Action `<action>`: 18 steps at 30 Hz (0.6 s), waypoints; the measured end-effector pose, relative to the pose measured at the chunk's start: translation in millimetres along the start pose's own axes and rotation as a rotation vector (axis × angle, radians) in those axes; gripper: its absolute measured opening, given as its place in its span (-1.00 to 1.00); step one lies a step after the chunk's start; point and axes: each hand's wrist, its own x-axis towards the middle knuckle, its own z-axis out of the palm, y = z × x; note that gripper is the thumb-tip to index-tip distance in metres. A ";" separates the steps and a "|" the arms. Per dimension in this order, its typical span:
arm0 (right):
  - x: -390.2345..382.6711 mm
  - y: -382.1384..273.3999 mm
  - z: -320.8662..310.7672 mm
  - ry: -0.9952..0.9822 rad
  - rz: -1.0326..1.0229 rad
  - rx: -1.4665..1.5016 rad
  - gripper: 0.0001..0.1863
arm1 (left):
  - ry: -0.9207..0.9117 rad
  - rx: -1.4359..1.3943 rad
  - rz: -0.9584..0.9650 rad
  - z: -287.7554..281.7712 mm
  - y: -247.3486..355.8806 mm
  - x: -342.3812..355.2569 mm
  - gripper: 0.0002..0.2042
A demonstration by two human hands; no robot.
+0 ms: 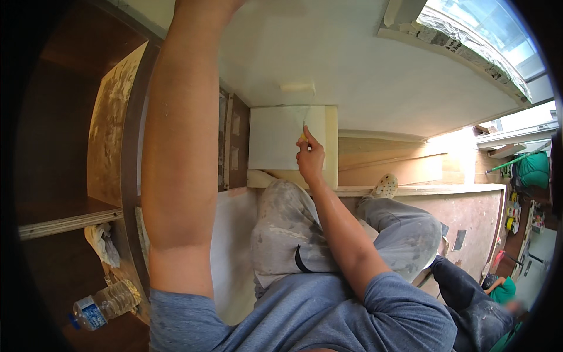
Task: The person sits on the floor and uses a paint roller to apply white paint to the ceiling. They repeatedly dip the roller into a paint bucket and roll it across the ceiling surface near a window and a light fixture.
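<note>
Fingers of my right hand (311, 152) are wrapped round the yellow handle of a small paint roller (298, 87), whose pale head is on the white panel surface (363, 64) above. Below the roller lies a white square board (272, 138) with cream edges. My left arm stretches up along the left side; my left hand (223, 7) is at the top edge of the picture, its fingers out of view. My legs in stained grey trousers are bent below the board, one foot in a pale perforated clog (386, 186).
Dark wooden shelving (64, 205) on the left holds a plastic bottle (105, 304) and crumpled material. A paper-masked window (481, 41) is upper right. A pale ledge (446, 190) crosses the right side. At lower right are another person (501, 290) in green, dark-trousered legs and scattered items.
</note>
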 end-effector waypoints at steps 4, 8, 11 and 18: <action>21.0 16.4 6.5 0.009 0.232 0.083 -0.50 | 0.013 0.020 0.077 1.1 -4.7 -6.7 -0.31; 40.5 21.8 14.8 0.041 0.343 0.104 -0.50 | 0.057 0.061 0.007 4.2 1.4 -9.6 -0.33; 36.0 21.8 18.3 0.062 0.216 0.055 -0.51 | 0.061 0.069 0.041 5.5 -1.4 -6.5 -0.32; -35.2 -64.2 35.9 0.016 -0.171 0.103 -0.50 | 0.092 0.057 0.017 4.1 1.1 -16.6 -0.31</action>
